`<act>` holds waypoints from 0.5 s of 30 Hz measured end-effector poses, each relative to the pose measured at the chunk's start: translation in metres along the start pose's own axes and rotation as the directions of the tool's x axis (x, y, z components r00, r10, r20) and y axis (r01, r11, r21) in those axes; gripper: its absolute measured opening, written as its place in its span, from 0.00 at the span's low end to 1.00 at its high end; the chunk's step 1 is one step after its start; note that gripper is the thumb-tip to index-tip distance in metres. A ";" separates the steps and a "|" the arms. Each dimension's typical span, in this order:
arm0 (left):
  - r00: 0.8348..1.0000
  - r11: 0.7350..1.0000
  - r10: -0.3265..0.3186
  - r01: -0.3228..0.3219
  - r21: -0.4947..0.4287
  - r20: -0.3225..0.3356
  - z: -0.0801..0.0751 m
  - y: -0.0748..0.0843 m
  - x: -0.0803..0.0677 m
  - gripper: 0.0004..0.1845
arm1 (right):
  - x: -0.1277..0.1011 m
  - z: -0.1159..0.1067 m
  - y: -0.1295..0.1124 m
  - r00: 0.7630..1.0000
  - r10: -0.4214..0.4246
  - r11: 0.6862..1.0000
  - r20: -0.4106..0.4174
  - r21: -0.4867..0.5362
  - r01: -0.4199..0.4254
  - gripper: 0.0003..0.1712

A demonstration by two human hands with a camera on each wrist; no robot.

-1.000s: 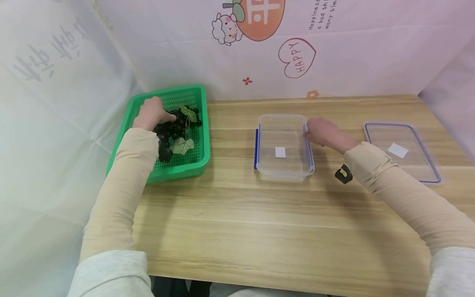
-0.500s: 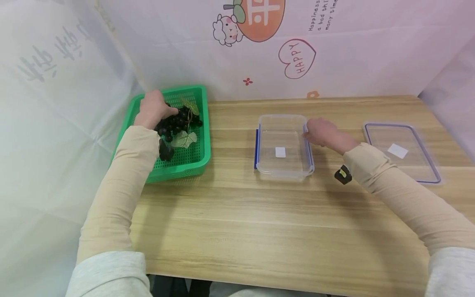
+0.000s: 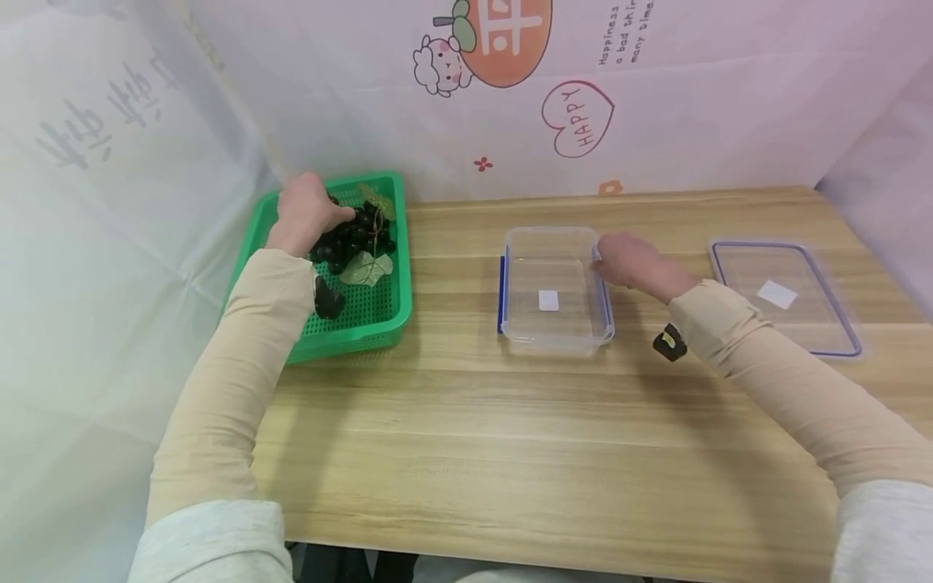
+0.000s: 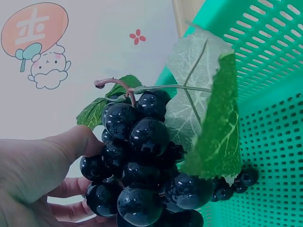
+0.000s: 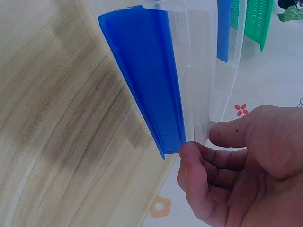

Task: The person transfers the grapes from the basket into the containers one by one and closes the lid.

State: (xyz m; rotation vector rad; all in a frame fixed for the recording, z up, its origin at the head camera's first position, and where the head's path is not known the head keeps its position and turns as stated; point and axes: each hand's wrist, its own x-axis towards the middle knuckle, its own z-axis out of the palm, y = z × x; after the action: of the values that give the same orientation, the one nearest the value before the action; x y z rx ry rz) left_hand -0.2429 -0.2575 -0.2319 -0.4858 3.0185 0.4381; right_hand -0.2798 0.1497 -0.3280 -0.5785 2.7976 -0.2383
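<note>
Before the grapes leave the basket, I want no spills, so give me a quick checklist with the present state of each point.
1. Grip on the grapes: the left hand has thumb and fingers round the bunch of grapes. Ok.
2. Bunch free of the green basket: it looks raised in the left wrist view, but whether any grape touches the mesh, cannot tell.
3. Clear container open: no lid on it. Ok.
4. Container steadied: the right hand pinches its wall beside the blue clip. Ok.
5. Lid out of the way: it lies flat on the table, right of the container and apart from it. Ok.
</note>
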 end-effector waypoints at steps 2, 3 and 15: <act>1.000 1.000 0.010 -0.010 0.005 -0.014 0.000 0.002 0.000 0.20 | 0.001 0.001 0.001 1.000 -0.005 1.000 -0.003 -0.001 0.005 0.15; 1.000 1.000 0.015 -0.015 0.010 -0.021 0.000 0.003 -0.001 0.20 | 0.001 0.002 0.002 1.000 -0.007 1.000 -0.003 0.001 0.007 0.15; 0.999 1.000 0.022 -0.022 0.002 -0.025 0.001 0.015 -0.002 0.18 | 0.002 0.004 0.004 1.000 -0.016 1.000 -0.018 -0.007 0.016 0.14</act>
State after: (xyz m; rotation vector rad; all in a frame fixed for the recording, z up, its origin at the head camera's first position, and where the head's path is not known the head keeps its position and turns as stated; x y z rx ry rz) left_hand -0.2459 -0.2432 -0.2288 -0.4623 3.0508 0.4342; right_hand -0.2819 0.1519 -0.3329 -0.6035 2.8130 -0.2389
